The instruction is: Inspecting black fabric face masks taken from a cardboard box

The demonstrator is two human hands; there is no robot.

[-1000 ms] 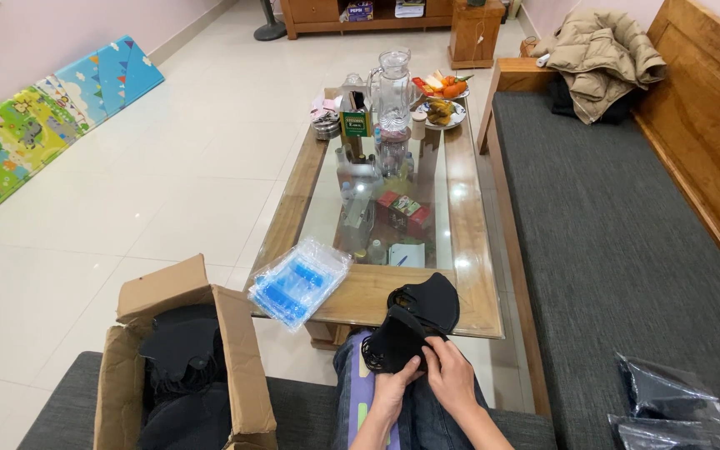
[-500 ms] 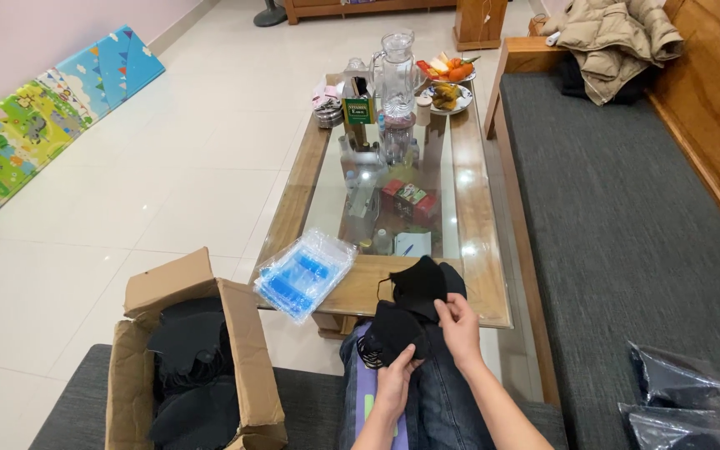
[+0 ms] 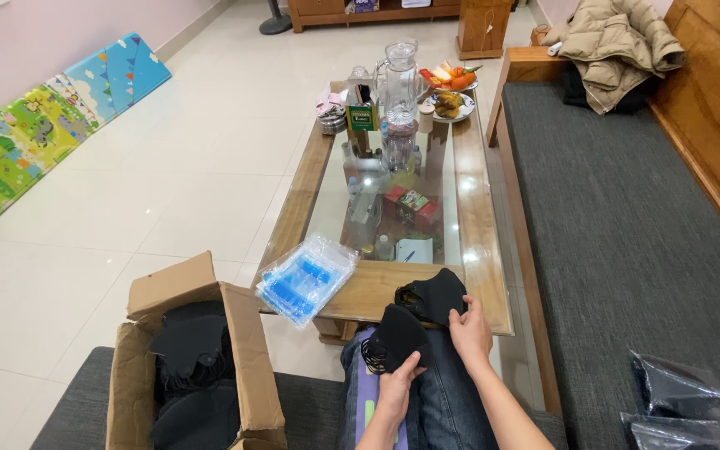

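Note:
Over my lap, my left hand (image 3: 395, 387) grips a black fabric face mask (image 3: 395, 336) from below. My right hand (image 3: 470, 330) pinches a second black mask (image 3: 435, 294) that lies on the near edge of the glass-topped wooden coffee table (image 3: 483, 250). The two masks overlap slightly. A stack of clear plastic bags with blue print (image 3: 307, 277) rests on the table's near left corner. To my left an open cardboard box (image 3: 247, 367) holds several more black masks (image 3: 189, 371).
A glass jug (image 3: 400, 82), a green box (image 3: 362, 112) and a plate of fruit (image 3: 447, 90) stand at the table's far end. Grey sofa cushions (image 3: 627, 233) run along the right, with a beige jacket (image 3: 618, 46) and packed dark bags (image 3: 685, 404). A colourful play mat (image 3: 35, 125) leans at left.
The camera has tilted and moved closer. My hands have drawn the masks apart: the left one lowered its mask toward my lap, the right one stays on the mask at the table edge.

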